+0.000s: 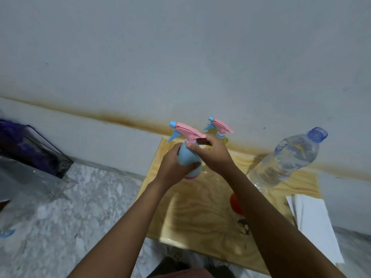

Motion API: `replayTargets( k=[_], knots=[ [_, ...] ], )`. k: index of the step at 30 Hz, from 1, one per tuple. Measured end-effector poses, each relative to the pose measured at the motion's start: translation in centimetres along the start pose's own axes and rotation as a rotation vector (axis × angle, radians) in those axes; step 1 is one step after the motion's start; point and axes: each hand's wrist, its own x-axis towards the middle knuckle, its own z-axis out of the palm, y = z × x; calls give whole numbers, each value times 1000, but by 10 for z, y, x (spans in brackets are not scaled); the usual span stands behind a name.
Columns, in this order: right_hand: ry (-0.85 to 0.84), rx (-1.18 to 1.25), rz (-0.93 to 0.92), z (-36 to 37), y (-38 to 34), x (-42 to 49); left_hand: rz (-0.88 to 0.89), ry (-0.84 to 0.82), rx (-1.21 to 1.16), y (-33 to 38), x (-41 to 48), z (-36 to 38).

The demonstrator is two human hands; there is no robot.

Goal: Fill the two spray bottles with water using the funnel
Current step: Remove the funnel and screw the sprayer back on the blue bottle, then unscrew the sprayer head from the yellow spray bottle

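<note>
- As the pink trigger head (188, 131) sits on the light-blue plastic spray bottle (187, 157), the step in hand is judged to be unscrewing it, before any filling.
- The left hand (172, 166) grasps the bottle's body; the right hand (212, 155) pinches the collar beneath the head. The bottle is over the board's far-left part; whether its base rests there cannot be told.
- Next move, as judged: twist the collar free while the body is held steady, lift out the head, then seat the funnel in the neck.
- The second spray bottle (220, 125), yellow-bodied with a pink head, stands capped at the far edge.
- An orange-red funnel (234, 203) lies near the board's middle, largely hidden by the right forearm.
- A clear plastic water bottle (287, 159), uncapped and mostly full, stands toward the far-right corner.
- The pale wooden board (200, 207) carries these; white paper sheets (313, 217) lie at its right edge.
- Grey marbled floor (80, 207), grey wall (180, 57) with a rust-brown stain line (120, 119), and a clear container (30, 153) at left.
</note>
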Motion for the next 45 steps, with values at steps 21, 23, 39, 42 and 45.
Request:
replayTargets(
  k=[21, 23, 39, 42, 45],
  knots=[
    [413, -329, 379, -28, 115, 54, -209, -6, 81, -78, 120, 30],
    [416, -333, 381, -28, 117, 59, -215, -21, 48, -83, 120, 30],
    [426, -270, 108, -50, 52, 16, 165, -18, 233, -24, 25, 49],
    [380, -235, 47, -50, 30, -1, 191, -127, 180, 9, 22, 51],
    [388, -172, 33, -46, 11, -14, 174, -188, 101, 36, 20, 47]
  ],
)
